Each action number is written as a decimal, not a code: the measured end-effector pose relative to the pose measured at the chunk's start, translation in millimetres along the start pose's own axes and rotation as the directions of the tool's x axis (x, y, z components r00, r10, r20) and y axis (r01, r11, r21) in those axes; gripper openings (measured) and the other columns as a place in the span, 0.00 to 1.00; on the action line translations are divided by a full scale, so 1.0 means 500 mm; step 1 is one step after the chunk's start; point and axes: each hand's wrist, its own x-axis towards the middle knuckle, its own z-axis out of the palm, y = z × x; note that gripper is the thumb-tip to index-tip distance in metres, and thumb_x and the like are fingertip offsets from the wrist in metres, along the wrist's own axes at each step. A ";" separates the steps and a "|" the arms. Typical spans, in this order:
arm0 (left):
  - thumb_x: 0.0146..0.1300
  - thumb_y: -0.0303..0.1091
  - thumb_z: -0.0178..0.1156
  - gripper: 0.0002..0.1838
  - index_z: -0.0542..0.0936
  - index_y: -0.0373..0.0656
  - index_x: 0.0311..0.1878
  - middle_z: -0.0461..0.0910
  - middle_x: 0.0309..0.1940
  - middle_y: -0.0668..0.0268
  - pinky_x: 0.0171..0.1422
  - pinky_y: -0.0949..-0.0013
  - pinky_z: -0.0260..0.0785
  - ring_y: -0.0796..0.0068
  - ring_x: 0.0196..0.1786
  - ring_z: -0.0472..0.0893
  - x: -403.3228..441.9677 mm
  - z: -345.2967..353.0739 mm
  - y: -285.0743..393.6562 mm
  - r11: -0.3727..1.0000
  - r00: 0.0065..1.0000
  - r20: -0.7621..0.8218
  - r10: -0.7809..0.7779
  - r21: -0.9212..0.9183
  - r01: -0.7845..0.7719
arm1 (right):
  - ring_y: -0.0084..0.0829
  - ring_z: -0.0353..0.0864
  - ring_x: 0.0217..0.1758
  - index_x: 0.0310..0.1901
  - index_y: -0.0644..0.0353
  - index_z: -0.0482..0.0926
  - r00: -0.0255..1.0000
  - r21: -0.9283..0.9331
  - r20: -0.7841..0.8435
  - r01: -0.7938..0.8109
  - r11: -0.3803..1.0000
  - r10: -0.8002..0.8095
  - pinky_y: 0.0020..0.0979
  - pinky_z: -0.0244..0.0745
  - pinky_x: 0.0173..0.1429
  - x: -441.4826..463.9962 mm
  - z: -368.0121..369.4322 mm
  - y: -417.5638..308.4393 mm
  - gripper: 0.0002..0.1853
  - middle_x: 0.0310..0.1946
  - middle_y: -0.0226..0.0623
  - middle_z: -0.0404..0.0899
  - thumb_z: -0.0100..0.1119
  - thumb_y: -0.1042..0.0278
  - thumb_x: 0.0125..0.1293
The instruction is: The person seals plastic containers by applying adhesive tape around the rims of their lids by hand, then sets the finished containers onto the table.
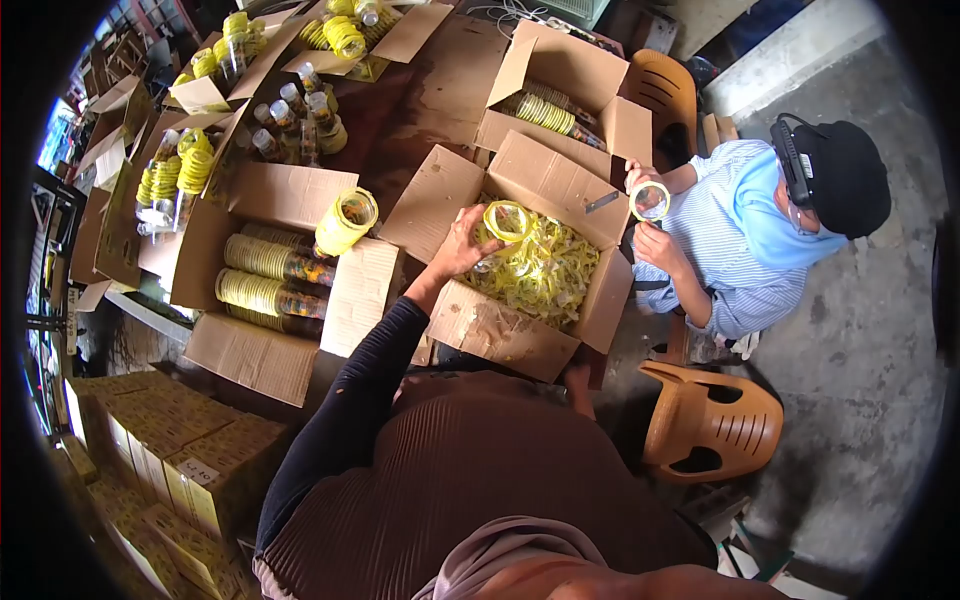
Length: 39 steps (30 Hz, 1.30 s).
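My left hand [462, 245] is closed on the side of a clear jar with a yellow rim [508, 222], above an open cardboard box [500, 325]. That box holds a heap of yellow and clear plastic strips [545, 270]. My right hand [577, 378] hangs low beside the box's near edge; its fingers are hidden. Left of the box, a stack of yellow rings [345, 222] stands on a flap of another open box [250, 360], in which yellow-ringed tubes [262, 292] lie.
A co-worker [750, 220] at the right holds a clear round piece [650, 202]. Orange chairs [715, 420] stand near them. Another open box [560, 75] is at the back. Clear jars [295, 110] stand at the back left; stacked cartons [190, 440] are at the lower left.
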 end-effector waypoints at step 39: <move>0.70 0.38 0.55 0.26 0.61 0.42 0.67 0.73 0.59 0.60 0.62 0.62 0.69 0.69 0.60 0.74 -0.128 -0.088 0.107 0.517 0.982 0.158 -0.100 -0.836 0.187 | 0.45 0.82 0.45 0.46 0.67 0.79 0.910 0.136 -0.365 -0.158 0.978 0.198 0.39 0.74 0.49 -0.116 0.051 -0.103 0.14 0.39 0.50 0.83 0.60 0.72 0.59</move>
